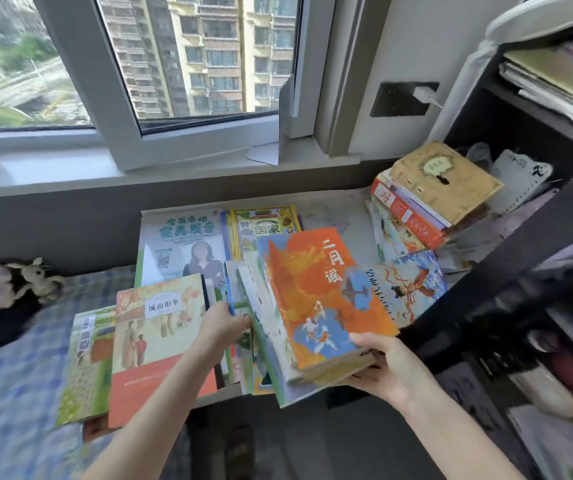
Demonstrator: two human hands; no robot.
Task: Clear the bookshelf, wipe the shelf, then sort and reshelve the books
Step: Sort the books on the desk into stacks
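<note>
Between my two hands is a tilted bundle of books, topped by an orange book (316,292) with white characters. My right hand (383,365) grips the bundle's near right corner, thumb on top. My left hand (221,325) holds its left edge, fingers tucked against the spines. To the left lie a red and cream book (155,341) and a green book (86,368). Behind them sit a large pale poster-like book (181,244) and a yellow-framed book (264,223). The dark bookshelf (506,278) stands at the right.
A leaning stack of books (427,195) sits at the back right, topped by a tan boxed one. A blue checked bedspread (8,382) covers the left, with soft toys (11,282) by the wall. The window sill (70,164) runs behind. Papers (562,81) fill an upper shelf.
</note>
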